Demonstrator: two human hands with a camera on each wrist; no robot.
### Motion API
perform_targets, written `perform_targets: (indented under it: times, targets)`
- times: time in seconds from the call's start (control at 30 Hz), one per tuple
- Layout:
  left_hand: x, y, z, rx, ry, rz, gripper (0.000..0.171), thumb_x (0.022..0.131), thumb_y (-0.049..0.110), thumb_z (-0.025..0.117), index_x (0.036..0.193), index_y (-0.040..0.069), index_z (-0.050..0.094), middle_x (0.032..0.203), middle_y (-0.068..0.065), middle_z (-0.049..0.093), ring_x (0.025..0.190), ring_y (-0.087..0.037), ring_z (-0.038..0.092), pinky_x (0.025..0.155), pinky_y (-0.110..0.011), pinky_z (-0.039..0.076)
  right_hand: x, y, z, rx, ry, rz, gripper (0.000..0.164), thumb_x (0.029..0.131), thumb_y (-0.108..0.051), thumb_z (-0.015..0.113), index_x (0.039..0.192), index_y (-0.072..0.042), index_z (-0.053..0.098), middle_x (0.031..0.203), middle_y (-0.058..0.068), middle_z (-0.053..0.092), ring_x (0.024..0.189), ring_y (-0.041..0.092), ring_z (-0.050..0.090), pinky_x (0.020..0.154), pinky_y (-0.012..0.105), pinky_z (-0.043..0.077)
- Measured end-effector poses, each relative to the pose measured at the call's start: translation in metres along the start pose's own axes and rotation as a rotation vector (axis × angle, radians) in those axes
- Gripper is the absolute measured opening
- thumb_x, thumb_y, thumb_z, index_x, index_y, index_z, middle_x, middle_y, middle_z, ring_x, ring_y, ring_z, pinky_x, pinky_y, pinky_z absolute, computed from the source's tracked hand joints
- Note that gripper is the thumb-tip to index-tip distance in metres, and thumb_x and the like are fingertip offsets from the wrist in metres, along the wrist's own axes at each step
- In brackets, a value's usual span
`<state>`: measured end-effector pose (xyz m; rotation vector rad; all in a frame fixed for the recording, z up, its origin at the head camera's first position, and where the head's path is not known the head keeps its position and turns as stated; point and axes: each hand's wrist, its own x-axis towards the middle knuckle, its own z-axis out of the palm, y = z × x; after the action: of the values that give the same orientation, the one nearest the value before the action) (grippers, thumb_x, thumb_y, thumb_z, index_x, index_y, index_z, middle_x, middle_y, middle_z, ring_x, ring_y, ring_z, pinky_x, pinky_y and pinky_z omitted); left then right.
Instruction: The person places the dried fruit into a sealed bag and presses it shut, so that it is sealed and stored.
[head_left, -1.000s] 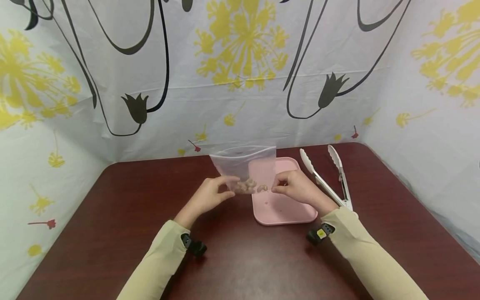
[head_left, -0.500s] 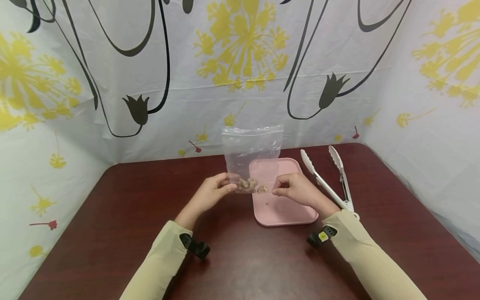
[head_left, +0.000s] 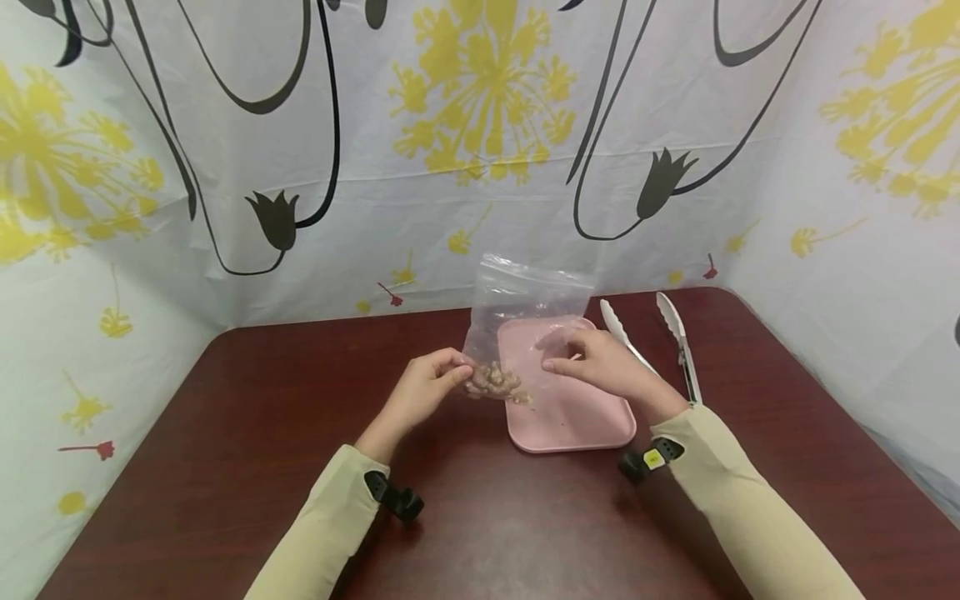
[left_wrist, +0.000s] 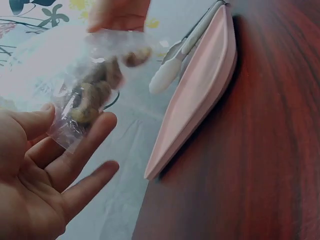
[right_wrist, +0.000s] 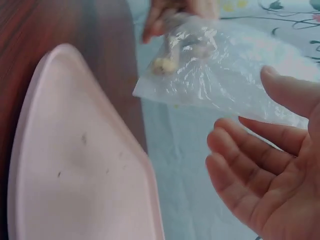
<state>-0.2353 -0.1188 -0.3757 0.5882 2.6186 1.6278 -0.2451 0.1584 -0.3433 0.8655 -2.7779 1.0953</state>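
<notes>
A clear zip bag [head_left: 491, 321] stands tilted in the air, its zip edge up. Several light-brown knobbly pieces [head_left: 495, 381], which look like peanuts in their shells, lie along its bottom. My left hand [head_left: 429, 385] pinches the lower left corner between thumb and fingers; the left wrist view shows this hand [left_wrist: 50, 160] with its other fingers spread. At the bag's right side is my right hand [head_left: 600, 364], partly behind the film. In the right wrist view that hand [right_wrist: 275, 160] has thumb and fingers apart, with the bag's edge between them, not pinched.
Behind and below the bag, a pink tray [head_left: 570, 425] with a few dark specks lies on the dark red table [head_left: 300, 375]. White-tipped tongs [head_left: 678, 333] lie spread to the right of the tray, partly hidden by the right arm. A patterned sheet [head_left: 360, 167] hangs behind.
The bag has risen and swung to the right, its top leaning that way. My right hand has moved up slightly and its fingers have spread. The left hand keeps its hold on the corner.
</notes>
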Motion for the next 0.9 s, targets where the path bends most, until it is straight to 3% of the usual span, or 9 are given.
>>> perform_targets:
  times: [0.17, 0.23, 0.47, 0.63, 0.77, 0.9]
  targets:
    - [-0.001, -0.003, 0.006, -0.176, -0.026, -0.030, 0.015, 0.095, 0.007, 0.056, 0.099, -0.005, 0.064, 0.088, -0.022, 0.070, 0.081, -0.037, 0.070, 0.078, -0.054, 0.053, 0.005, -0.005, -0.004, 0.203, -0.022, 0.012, 0.023, 0.094, -0.011, 0.060, 0.110, 0.004, 0.066, 0.089, 0.013, 0.068, 0.075, 0.018, 0.066, 0.067, 0.030, 0.055]
    - [-0.001, -0.003, 0.006, -0.213, -0.032, -0.036, 0.015, 0.095, 0.005, 0.056, 0.099, -0.007, 0.063, 0.090, -0.025, 0.069, 0.083, -0.040, 0.069, 0.079, -0.056, 0.052, 0.006, -0.007, -0.007, 0.257, -0.015, 0.025, 0.024, 0.096, -0.010, 0.056, 0.110, 0.007, 0.065, 0.091, 0.018, 0.068, 0.075, 0.018, 0.066, 0.068, 0.030, 0.056]
    - [-0.002, -0.002, 0.006, -0.205, -0.047, -0.049, 0.012, 0.095, 0.004, 0.055, 0.095, -0.007, 0.061, 0.092, -0.024, 0.068, 0.085, -0.037, 0.070, 0.079, -0.052, 0.054, 0.015, -0.019, -0.020, 0.357, 0.131, 0.048, 0.029, 0.100, -0.014, 0.050, 0.106, 0.011, 0.064, 0.090, 0.022, 0.067, 0.074, 0.010, 0.064, 0.067, 0.029, 0.055]
    - [-0.004, -0.003, 0.005, -0.130, -0.063, -0.081, 0.012, 0.096, 0.006, 0.054, 0.095, -0.004, 0.060, 0.094, -0.021, 0.068, 0.084, -0.030, 0.071, 0.075, -0.045, 0.056, 0.019, -0.028, -0.025, 0.382, 0.213, 0.097, 0.031, 0.098, -0.017, 0.054, 0.107, 0.009, 0.066, 0.096, 0.015, 0.070, 0.075, 0.003, 0.063, 0.068, 0.024, 0.053]
    - [-0.006, -0.004, 0.002, -0.122, -0.109, -0.090, 0.012, 0.096, 0.005, 0.053, 0.102, -0.005, 0.057, 0.100, -0.024, 0.067, 0.087, -0.031, 0.070, 0.076, -0.042, 0.057, 0.023, -0.035, -0.025, 0.370, 0.222, 0.096, 0.028, 0.096, -0.018, 0.057, 0.103, 0.007, 0.069, 0.096, 0.011, 0.070, 0.077, 0.001, 0.063, 0.070, 0.023, 0.053]
    - [-0.005, -0.001, -0.004, -0.103, -0.134, -0.028, 0.020, 0.096, 0.007, 0.055, 0.113, -0.002, 0.056, 0.107, -0.024, 0.068, 0.095, -0.031, 0.068, 0.082, -0.045, 0.055, 0.026, -0.043, -0.023, 0.378, 0.199, 0.069, 0.025, 0.095, -0.015, 0.059, 0.100, 0.007, 0.070, 0.094, 0.015, 0.071, 0.077, 0.002, 0.065, 0.071, 0.025, 0.054]
